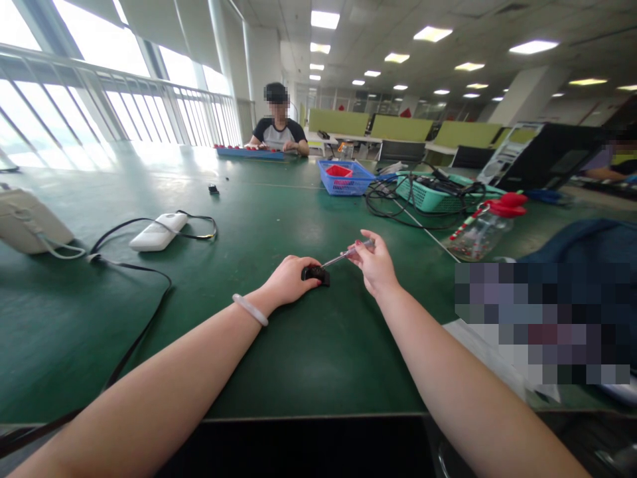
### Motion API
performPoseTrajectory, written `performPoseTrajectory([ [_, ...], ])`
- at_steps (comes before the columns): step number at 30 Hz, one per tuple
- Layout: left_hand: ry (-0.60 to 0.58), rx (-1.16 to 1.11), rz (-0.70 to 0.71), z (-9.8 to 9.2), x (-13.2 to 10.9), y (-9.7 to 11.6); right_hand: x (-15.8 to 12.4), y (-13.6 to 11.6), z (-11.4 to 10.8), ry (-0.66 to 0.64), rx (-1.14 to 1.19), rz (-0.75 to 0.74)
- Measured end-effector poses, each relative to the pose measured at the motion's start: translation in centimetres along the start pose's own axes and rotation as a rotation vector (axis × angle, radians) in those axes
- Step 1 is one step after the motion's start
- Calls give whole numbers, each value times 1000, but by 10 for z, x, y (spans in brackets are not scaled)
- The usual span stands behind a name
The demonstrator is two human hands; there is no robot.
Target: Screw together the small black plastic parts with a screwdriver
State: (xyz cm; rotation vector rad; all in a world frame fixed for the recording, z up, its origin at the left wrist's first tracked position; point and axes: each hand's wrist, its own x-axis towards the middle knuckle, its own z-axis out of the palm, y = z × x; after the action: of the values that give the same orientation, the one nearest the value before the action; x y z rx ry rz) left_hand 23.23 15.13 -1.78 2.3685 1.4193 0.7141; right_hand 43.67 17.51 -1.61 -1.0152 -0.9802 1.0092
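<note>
On the green table (318, 358), my left hand (287, 282) grips a small black part (318, 273) between thumb and fingers. The part looks hollow or recessed on top, but its kind is too small to make out. My right hand (378, 265) is closed round the handle of a thin screwdriver (337, 259). Its metal shaft slants down to the left, with the tip at the black part's upper edge. Whether a screw sits under the tip cannot be seen. A pale bangle (250, 310) circles my left wrist.
A white power bank (159, 232) with a black strap lies left. Ahead are a blue basket (346, 182), a teal basket (432, 197) with cables, and a red-capped bottle (485, 229). A small black piece (213, 190) lies farther off. Another person (279, 129) sits across the table.
</note>
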Motion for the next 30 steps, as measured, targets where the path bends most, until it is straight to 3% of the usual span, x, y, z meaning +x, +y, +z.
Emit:
performPoseTrajectory([
  [4,1,3,4,0,0,0,2,1,-2,29,67,127],
  [10,6,-4,16,0,-1,1,2,1,-3,49,133,202],
  [30,13,7,38,2,-1,0,7,2,-9,-13,139,185],
])
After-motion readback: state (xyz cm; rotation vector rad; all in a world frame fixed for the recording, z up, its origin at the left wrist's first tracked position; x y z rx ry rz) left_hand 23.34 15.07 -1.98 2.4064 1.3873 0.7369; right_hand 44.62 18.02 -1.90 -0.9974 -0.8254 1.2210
